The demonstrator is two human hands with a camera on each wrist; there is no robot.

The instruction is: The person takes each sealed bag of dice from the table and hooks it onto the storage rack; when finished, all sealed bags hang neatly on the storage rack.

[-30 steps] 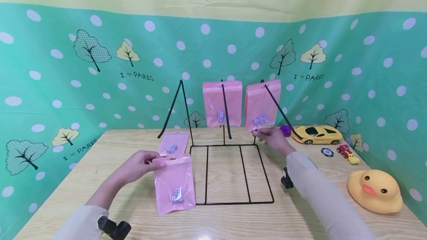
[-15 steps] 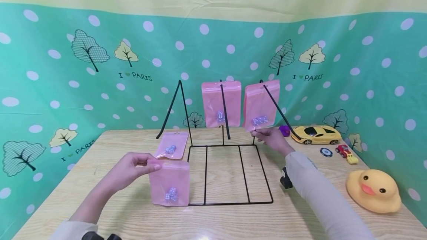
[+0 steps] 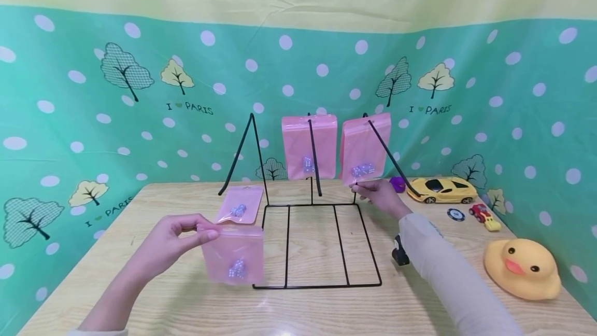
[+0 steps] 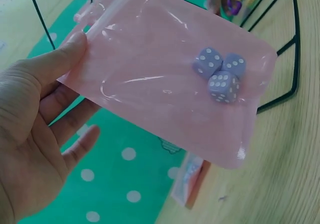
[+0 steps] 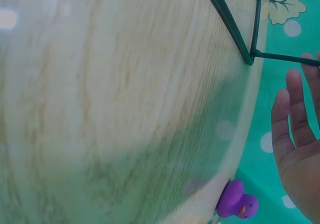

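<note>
Head view: left hand (image 3: 170, 240) lifted pink bag (image 3: 233, 254) off table (image 3: 326, 310).

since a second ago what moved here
The left hand, pinching the pink bag of dice at its top, lifted it off the table to hang upright, shifting slightly left. The right hand stayed at the rack; both hung bags and the flat bag kept their places.
</note>
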